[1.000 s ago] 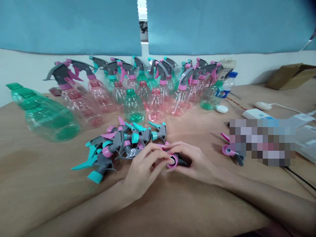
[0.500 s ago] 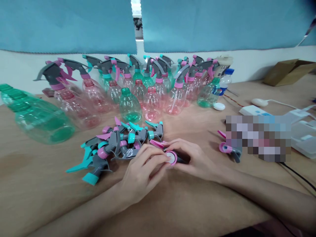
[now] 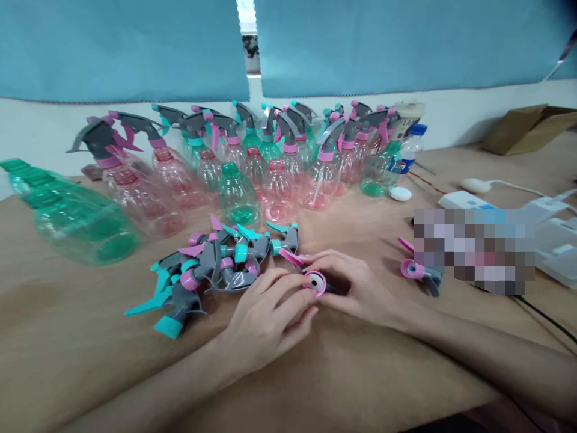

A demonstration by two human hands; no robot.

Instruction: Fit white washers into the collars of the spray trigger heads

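Observation:
A grey trigger spray head with a pink collar (image 3: 317, 284) and pink trigger is gripped in my right hand (image 3: 363, 285), its collar opening turned up towards me. Inside the collar a white disc with a dark hole shows. My left hand (image 3: 264, 313) has its fingertips closed on the collar's near left edge. To the left of the hands lies a heap of loose spray heads (image 3: 205, 264), grey with pink or turquoise parts. Another pink-and-grey spray head (image 3: 412, 269) lies alone to the right.
Uncapped bottles, green (image 3: 238, 198) and pink (image 3: 277, 195), stand behind the heap. Bottles fitted with spray heads (image 3: 325, 180) line the wall. Green bottles (image 3: 81, 222) stand at left. A power strip (image 3: 464, 204), a blurred patch, a clear plastic box (image 3: 559, 252) and a cardboard box (image 3: 527, 129) are at right.
My left fingertips have shifted off the middle of the collar opening to its edge, so the dark hole in the white disc now shows. The right hand keeps its hold.

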